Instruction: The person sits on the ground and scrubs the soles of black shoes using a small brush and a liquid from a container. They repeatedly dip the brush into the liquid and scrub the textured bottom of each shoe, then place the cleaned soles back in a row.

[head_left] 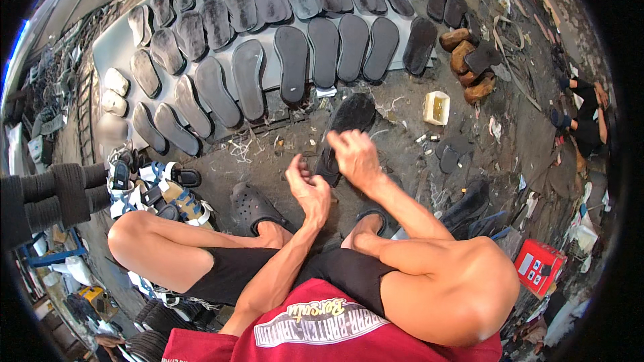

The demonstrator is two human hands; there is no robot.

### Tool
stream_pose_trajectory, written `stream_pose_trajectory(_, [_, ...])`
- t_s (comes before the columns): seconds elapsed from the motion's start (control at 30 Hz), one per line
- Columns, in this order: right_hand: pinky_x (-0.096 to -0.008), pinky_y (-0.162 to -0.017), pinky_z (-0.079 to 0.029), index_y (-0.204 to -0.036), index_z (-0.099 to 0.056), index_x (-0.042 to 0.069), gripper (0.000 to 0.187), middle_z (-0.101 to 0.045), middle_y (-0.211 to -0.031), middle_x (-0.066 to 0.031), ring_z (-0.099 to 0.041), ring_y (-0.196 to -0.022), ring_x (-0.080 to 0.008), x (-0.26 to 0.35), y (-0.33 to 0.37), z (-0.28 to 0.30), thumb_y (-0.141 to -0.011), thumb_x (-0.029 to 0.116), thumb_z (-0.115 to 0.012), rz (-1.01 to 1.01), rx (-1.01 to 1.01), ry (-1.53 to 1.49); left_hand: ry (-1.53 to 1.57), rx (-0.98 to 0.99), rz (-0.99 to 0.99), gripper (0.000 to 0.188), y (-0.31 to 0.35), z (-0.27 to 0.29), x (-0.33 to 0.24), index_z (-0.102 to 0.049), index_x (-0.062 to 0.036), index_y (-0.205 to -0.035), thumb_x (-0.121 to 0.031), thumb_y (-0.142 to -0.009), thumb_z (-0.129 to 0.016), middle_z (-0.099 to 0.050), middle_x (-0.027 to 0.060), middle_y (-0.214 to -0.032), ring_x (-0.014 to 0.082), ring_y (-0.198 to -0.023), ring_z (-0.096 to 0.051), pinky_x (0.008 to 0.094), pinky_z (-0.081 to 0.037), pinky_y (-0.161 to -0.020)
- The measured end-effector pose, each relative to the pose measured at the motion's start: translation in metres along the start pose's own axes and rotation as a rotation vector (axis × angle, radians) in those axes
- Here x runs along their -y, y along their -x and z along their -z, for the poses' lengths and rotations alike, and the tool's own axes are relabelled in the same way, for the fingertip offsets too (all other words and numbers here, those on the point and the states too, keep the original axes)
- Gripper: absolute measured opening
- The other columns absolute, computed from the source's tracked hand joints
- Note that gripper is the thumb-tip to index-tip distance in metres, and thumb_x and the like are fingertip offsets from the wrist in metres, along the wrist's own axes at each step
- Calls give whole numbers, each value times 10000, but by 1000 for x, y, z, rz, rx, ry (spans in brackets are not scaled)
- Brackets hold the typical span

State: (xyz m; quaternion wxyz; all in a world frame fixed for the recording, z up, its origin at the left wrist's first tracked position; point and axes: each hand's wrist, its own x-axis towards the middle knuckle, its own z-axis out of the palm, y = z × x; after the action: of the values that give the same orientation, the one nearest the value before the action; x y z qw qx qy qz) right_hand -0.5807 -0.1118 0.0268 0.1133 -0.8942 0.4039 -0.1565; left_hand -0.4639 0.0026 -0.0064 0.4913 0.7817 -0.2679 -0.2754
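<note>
A dark, fuzzy-surfaced shoe sole (pixel 354 111) lies on the ground in front of me, its toe end pointing away and its narrower end toward my feet. My right hand (pixel 357 159) is over its middle with the fingers curled in. Whatever those fingers pinch, if anything, is hidden. Just to the left of the sole's near end, my left hand (pixel 308 191) is half curled with its fingertips apart. Nothing shows in it. Whether it touches the sole's edge I cannot tell.
Several rows of dark soles (pixel 293 64) lie on a pale board (pixel 107 47) ahead. Brown wooden shoe forms (pixel 463 60) and a cream container (pixel 437 108) stand at the right. Sandals (pixel 168 191) pile up at left; a red box (pixel 539 268) sits beyond my right knee.
</note>
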Motion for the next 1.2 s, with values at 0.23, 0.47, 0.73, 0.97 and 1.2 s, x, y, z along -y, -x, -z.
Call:
stream_pose_trajectory(0.23, [-446, -883, -555, -1327, -710, 96, 382, -768, -1081, -97, -710, -972, -278, 27, 33, 17, -945, 110, -720, -151, -13, -402, 165, -196, 160, 577, -42, 14, 13, -568, 6, -1406, 122, -844, -503, -619, 143, -1211, 198, -982, -581, 326, -516, -872])
stream_pose_trajectory(0.47, [-312, -961, -546, -1466, -566, -139, 627, -757, -1247, -67, -693, -1084, -162, -83, 29, 81, -1057, 291, -769, -1026, -480, -1007, -322, 239, -283, 902, -1, -14, -20, -465, 20, -1559, -111, -780, -900, -570, 237, -1304, 431, -1250, -529, 521, -433, -1126])
stream_pose_trajectory(0.73, [-258, -838, -423, -1395, -699, 170, 429, -738, -1180, 95, -618, -989, -24, -118, 76, 101, -1039, 400, -763, -1140, -509, -1153, -359, 342, -89, 841, -12, -1, -40, -585, 40, -1486, -195, -762, -942, -582, 192, -1225, 331, -1124, -608, 455, -520, -992])
stream_pose_trajectory(0.97, [-257, -845, -425, -1368, -696, 168, 381, -733, -1175, 81, -613, -972, -27, -132, 94, 107, -1050, 370, -750, -1154, -621, -1266, 545, 598, 708, 311, -73, -2, -124, -626, -205, -765, -231, -946, -877, -482, -111, -741, 62, -596, -365, 268, -295, -605])
stream_pose_trajectory(1.2, [-273, -898, -468, -1383, -690, 129, 409, -746, -1216, 53, -658, -1043, -60, -169, 91, 125, -1062, 380, -727, -1063, -719, -1237, 413, 434, 26, 855, -178, -180, -180, -621, 77, -1487, -341, -836, -986, -732, 85, -1126, 197, -1029, -673, 337, -520, -952])
